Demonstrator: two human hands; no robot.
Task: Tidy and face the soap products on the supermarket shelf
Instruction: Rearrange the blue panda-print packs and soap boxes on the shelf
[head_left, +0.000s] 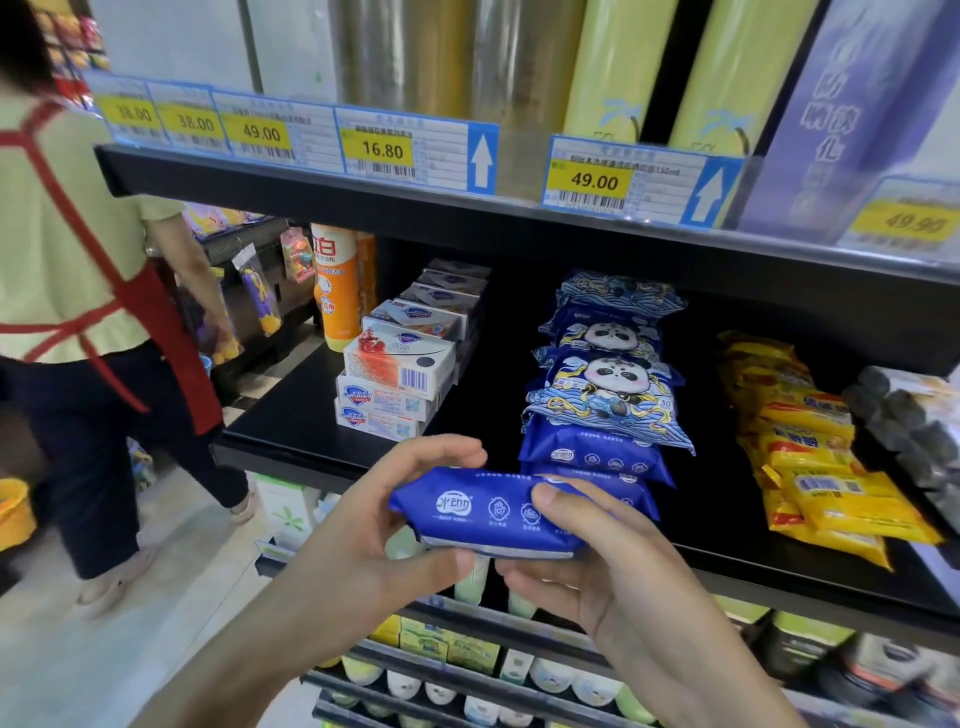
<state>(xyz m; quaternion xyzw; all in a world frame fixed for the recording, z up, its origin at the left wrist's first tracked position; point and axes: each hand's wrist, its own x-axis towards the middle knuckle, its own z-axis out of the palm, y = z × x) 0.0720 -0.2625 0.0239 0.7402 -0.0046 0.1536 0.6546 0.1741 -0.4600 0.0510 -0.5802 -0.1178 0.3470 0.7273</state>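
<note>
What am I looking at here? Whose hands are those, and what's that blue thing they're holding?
There is just one picture, from a camera worn on a person's head, so it looks down at that person's own hands. The left hand and right hand together hold a dark blue soft packet in front of a black shop shelf. On the shelf are white soap boxes in stacks, a pile of blue packets with panda pictures, and yellow packets. An orange bottle stands behind the boxes. Yellow price tags hang above. Another person in a red apron stands at the left.
</note>
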